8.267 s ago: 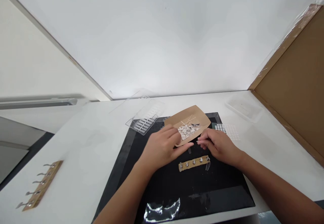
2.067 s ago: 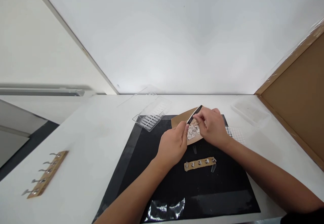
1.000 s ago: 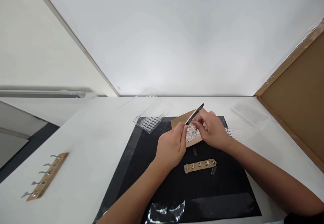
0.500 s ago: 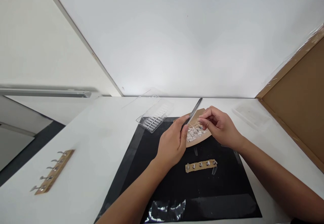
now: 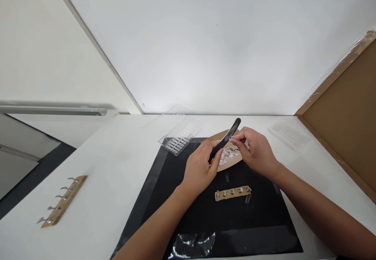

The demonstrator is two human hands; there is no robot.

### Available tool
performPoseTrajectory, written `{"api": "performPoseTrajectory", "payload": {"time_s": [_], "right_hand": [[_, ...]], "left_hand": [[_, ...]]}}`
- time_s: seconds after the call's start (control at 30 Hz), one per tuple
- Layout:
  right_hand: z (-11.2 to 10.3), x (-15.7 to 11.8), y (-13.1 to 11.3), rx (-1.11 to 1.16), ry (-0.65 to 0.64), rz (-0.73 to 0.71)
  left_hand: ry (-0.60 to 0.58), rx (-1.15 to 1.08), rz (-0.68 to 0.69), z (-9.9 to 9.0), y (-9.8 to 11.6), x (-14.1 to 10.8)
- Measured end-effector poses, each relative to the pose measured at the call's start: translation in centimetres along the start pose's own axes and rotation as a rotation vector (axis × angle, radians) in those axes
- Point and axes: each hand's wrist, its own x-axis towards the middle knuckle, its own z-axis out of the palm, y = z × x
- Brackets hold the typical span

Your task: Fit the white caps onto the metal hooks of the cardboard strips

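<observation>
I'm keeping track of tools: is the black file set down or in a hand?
In a hand: the left hand grips one end of the black file, while the other end sticks out beyond the grip.

There are two hands (image 5: 201, 166) (image 5: 258, 150), two strips (image 5: 228, 194) (image 5: 67, 201) (five pegs (image 5: 232, 191) each) and one file (image 5: 229, 135).

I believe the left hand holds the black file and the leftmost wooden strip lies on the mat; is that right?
Not quite: the head view shows the leftmost wooden strip on the white table; the left hand holds the black file.
</observation>
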Motion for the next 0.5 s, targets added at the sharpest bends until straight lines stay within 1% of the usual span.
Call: {"api": "performPoseTrajectory", "payload": {"time_s": [0.17,0.27,0.33,0.43,0.5], "right_hand": [[2.0,-0.7,0.9,-0.12,0.067,0.009],[3.0,-1.0,1.4,-0.196,0.096,-0.007],[3.5,-1.2,1.5,-0.213,0.108,-0.024],[4.1,-1.6,1.6,-0.214,0.078,-0.039],[4.4,-1.9,1.6,-0.213,0.036,-0.052]], "left_hand": [[0.0,0.052,0.06,0.2,-0.1,-0.2],[-0.008,0.11,0.074,0.2,-0.5,-0.2],[0.008,0.124,0.098,0.2,-0.8,-0.2],[0.044,0.131,0.112,0.3,-1.2,-0.2],[0.035,0.146,0.106,0.4,-1.3,-0.3]]}}
